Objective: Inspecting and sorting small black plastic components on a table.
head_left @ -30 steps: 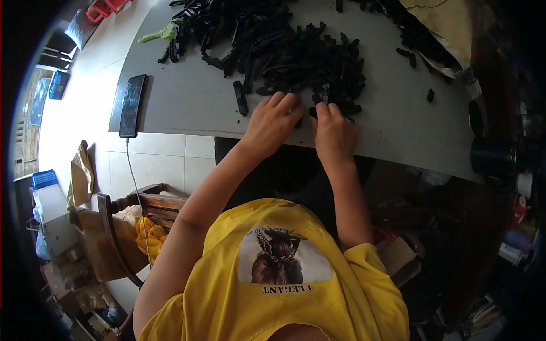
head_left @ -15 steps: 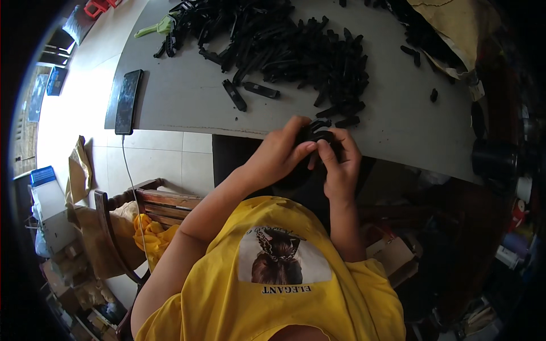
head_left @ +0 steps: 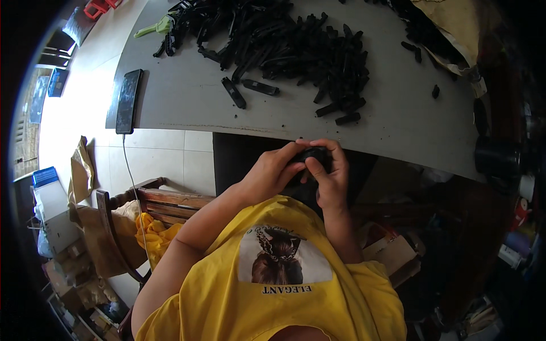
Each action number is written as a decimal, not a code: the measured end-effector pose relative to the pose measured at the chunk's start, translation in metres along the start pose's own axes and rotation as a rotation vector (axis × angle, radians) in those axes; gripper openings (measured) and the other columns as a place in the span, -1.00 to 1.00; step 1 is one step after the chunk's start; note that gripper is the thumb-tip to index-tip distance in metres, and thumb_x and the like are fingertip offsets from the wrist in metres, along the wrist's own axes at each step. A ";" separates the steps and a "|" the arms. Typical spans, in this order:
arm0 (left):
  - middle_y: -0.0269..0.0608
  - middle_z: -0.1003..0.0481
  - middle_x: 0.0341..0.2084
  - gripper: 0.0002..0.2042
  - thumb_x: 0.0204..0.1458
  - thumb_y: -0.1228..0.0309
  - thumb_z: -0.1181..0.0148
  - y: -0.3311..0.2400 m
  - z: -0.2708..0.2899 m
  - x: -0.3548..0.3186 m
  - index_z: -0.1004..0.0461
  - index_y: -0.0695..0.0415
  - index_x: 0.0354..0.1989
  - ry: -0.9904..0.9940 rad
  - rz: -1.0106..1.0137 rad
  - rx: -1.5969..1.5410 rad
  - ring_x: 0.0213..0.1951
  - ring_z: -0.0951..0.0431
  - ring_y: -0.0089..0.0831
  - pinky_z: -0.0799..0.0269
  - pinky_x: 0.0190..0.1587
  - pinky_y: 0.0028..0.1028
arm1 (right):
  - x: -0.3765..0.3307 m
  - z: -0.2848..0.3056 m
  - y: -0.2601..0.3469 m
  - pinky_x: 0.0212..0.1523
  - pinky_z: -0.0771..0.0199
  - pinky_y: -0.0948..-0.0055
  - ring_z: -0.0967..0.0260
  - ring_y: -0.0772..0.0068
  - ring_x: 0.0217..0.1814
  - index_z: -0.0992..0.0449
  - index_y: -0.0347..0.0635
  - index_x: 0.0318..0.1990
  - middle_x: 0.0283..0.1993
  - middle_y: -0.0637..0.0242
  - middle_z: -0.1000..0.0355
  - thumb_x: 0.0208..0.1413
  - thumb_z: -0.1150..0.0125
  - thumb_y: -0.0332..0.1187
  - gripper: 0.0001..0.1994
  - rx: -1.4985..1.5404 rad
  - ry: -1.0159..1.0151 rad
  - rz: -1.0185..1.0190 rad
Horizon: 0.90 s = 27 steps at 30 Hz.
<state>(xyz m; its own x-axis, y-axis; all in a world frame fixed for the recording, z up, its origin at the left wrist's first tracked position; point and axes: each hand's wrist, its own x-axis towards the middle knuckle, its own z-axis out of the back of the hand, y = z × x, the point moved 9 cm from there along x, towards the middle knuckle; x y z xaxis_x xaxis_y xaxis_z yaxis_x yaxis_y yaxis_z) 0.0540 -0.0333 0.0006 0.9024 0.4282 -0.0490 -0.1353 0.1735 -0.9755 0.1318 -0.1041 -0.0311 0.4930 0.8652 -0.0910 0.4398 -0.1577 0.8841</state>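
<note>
Just off the table's near edge, my two hands come together around a small black plastic piece [head_left: 316, 153]. My left hand [head_left: 274, 169] grips it from the left, thumb and fingers bent against it. On the other side my right hand [head_left: 331, 175] holds the same piece, thumb pressed on its near face and fingers curled over the far side. Most of its shape is hidden by the fingers. Beyond them a heap of slim black plastic pieces [head_left: 273, 51] spreads over the table. Two single black pieces [head_left: 234, 93] lie apart from the heap.
The grey table [head_left: 182, 96] carries a phone [head_left: 129, 102] with a white cable hanging off its edge. A light green tool [head_left: 156, 27] lies at the far left. A brown paper sack [head_left: 455, 34] rests far right, a dark cup [head_left: 496, 157] below it. A wooden chair [head_left: 170, 199] stands left.
Both hands have drawn back from over the table edge toward my body, carrying the black piece. The heap's near end shows more plainly now.
</note>
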 end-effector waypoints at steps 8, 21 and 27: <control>-0.12 -0.37 -0.37 -0.75 0.05 0.37 -0.09 0.009 0.094 -0.005 -0.37 0.08 -0.08 -0.545 -0.020 0.791 -0.29 -0.41 -0.16 -0.34 -0.31 -0.27 | 0.007 0.030 0.037 -0.24 -0.36 0.56 -0.37 0.51 -0.17 -0.48 -0.27 -0.22 -0.23 0.31 -0.41 0.05 -0.13 -0.50 -0.87 -0.845 -0.249 0.254; -0.24 -0.41 -0.36 -0.73 -0.01 0.56 -0.11 0.017 0.117 -0.017 -0.32 0.10 -0.11 -0.568 -0.065 0.602 -0.44 -0.45 -0.43 -0.36 -0.44 -0.50 | 0.013 0.033 0.060 -0.42 -0.39 0.56 -0.34 0.47 -0.41 -0.42 -0.25 -0.19 -0.19 0.29 -0.36 0.05 -0.16 -0.50 -0.83 -1.112 -0.194 0.366; -0.02 -0.43 -0.56 -0.67 -0.04 0.54 -0.12 -0.012 0.047 -0.005 -0.22 0.21 -0.09 -0.289 -0.100 0.265 -0.54 -0.44 -0.11 -0.31 -0.47 -0.39 | 0.002 -0.005 0.030 -0.56 -0.20 0.72 -0.20 0.71 -0.54 -0.43 -0.29 -0.20 -0.34 0.39 -0.35 0.06 -0.22 -0.44 -0.81 -0.187 -0.039 0.065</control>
<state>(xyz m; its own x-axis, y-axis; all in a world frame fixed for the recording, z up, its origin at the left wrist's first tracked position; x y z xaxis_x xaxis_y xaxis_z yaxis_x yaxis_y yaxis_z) 0.0324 0.0039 0.0225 0.7693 0.6228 0.1423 -0.1880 0.4336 -0.8812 0.1423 -0.1052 -0.0028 0.5461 0.8365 -0.0455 0.2612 -0.1185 0.9580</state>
